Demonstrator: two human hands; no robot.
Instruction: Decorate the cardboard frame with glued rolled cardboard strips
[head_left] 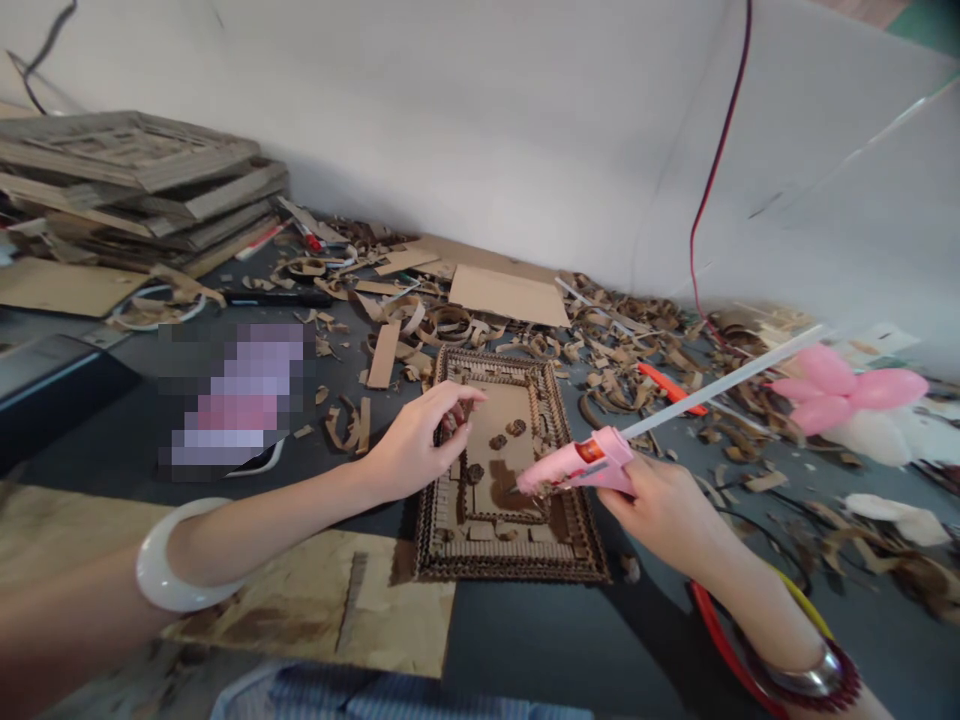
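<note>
A rectangular cardboard frame (592,545) with corrugated borders lies on the dark table, with small curled cardboard pieces (475,474) inside it. My right hand (664,500) is wrapped round a pink glue gun (574,466), whose nozzle points down-left over the frame's lower middle. A long white glue stick (724,380) sticks out of the gun's back. Over the frame's upper left side is my left hand (424,435), its fingers curled with thumb and fingertips near each other. Anything between those fingertips is too small to make out.
Cardboard scraps (450,325) cover the table's back and right. Stacked frames (142,180) stand at the back left. A phone-like item (240,400), partly pixelated, lies left. An orange tool (670,388) and pink balloon-like shape (847,388) are at right. Brown paper (397,630) lies in front.
</note>
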